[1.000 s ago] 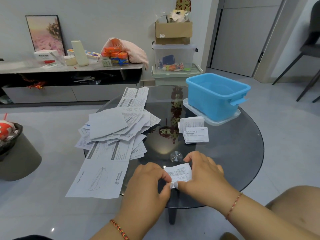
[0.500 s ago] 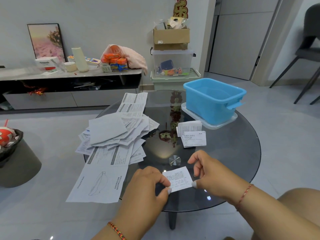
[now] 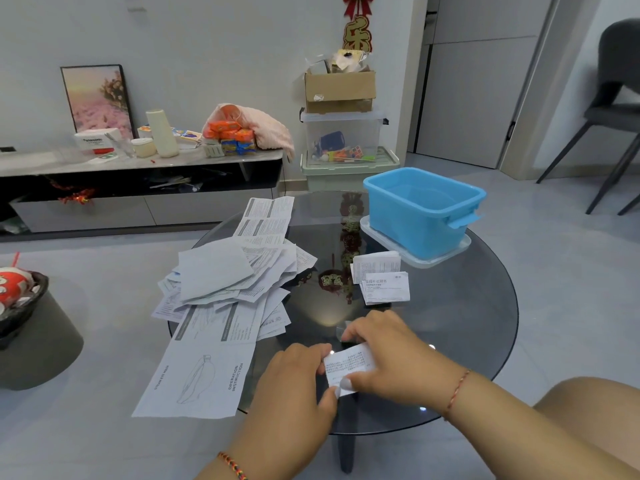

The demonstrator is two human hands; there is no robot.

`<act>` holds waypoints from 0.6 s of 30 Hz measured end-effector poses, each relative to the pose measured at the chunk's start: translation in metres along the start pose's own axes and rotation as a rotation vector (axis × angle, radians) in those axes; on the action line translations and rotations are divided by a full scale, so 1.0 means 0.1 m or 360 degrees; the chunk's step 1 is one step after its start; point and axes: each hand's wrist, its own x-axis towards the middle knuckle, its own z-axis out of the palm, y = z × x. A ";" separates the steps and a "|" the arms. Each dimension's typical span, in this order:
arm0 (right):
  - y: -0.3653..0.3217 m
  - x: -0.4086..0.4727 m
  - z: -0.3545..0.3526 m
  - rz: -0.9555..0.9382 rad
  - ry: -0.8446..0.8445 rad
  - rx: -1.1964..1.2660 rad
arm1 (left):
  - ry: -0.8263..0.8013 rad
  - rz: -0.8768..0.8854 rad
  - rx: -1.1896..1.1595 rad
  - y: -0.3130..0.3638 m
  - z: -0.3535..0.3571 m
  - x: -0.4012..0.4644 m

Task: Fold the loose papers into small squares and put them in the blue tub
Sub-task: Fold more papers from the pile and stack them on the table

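Note:
A small folded paper (image 3: 348, 367) lies near the front edge of the round glass table (image 3: 467, 323). My left hand (image 3: 294, 386) pinches its left edge and my right hand (image 3: 391, 355) grips it from the right, covering part of it. A heap of loose papers (image 3: 228, 282) spreads over the table's left side, with one long instruction sheet (image 3: 197, 379) hanging over the edge. Two folded papers (image 3: 382, 284) lie in the middle. The blue tub (image 3: 422, 209) stands at the back right on a clear lid (image 3: 446, 251).
A low TV cabinet (image 3: 138, 188) with boxes and snacks runs along the back wall. Stacked storage boxes (image 3: 343, 133) stand behind the table. A dark stool (image 3: 34, 334) with a bowl is at left, a grey chair (image 3: 616, 112) at right. My knee (image 3: 588, 417) shows at the lower right.
My right hand has come back over the folded paper, gripping it again after drawing away to its right edge. The paper now lies more covered between both hands.

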 end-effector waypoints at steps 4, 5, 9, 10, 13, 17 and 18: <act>-0.04 -0.01 -0.01 -0.0110 0.0005 -0.0028 | 0.0015 -0.0045 -0.0012 0.02 0.01 -0.02; -0.04 -0.02 -0.01 -0.0145 0.0005 -0.0021 | 0.0028 -0.0071 -0.0045 0.02 0.01 -0.02; 0.01 -0.04 -0.01 -0.0257 0.0073 0.0073 | 0.0069 -0.0136 -0.0185 0.06 0.01 0.01; 0.04 -0.04 0.00 -0.0273 0.0120 0.0094 | 0.0068 -0.0159 -0.0242 0.07 0.01 0.02; 0.10 -0.04 -0.04 -0.0265 0.0191 0.0143 | 0.0112 -0.0225 -0.0490 0.12 0.01 0.03; 0.12 -0.08 -0.14 -0.0125 0.0346 0.0445 | 0.0257 -0.0261 -0.0673 0.16 0.00 0.07; 0.13 -0.07 -0.18 -0.0080 0.0447 0.0479 | 0.0311 -0.0258 -0.0716 0.17 0.00 0.08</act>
